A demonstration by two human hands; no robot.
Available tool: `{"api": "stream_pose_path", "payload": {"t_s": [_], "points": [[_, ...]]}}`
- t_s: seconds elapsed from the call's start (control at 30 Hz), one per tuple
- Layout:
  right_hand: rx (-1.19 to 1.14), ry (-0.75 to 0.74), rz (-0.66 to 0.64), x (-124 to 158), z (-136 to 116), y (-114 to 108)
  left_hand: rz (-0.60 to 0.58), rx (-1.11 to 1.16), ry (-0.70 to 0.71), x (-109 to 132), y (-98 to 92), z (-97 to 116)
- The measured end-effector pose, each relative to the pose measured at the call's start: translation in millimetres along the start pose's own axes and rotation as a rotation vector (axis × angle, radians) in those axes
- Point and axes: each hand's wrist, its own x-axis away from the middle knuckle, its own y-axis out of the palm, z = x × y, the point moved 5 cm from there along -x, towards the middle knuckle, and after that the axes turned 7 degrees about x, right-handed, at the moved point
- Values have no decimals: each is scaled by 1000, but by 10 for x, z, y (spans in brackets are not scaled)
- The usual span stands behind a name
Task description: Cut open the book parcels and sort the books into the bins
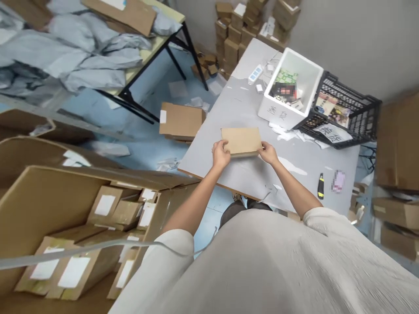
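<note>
A small closed brown cardboard box (242,140) is between my two hands, over the front part of the grey table (219,117). My left hand (221,155) grips its left end, thumb toward the top face. At the right front corner, my right hand (268,152) pinches the box with thumb and fingers. Whether the box rests on the tabletop or is slightly raised, I cannot tell. To the right on the same table lie a black and yellow box cutter (321,186) and a blurred purple item (338,181).
A white foam box (278,109) and a black plastic crate (356,126) stand at the table's back right. At left, a large open carton (59,187) holds several labelled boxes, with a grey strap (98,246) across it. Grey mailing bags (75,48) cover another table.
</note>
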Motion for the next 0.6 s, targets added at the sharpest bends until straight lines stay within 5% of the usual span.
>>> {"api": "stream_pose_path", "payload": {"t_s": [0.33, 0.6], "points": [[-90, 260, 312, 1099, 1027, -938, -429, 31, 128, 314, 1249, 672], [-131, 414, 369, 1606, 1883, -1168, -617, 23, 119, 682, 2098, 820]]}}
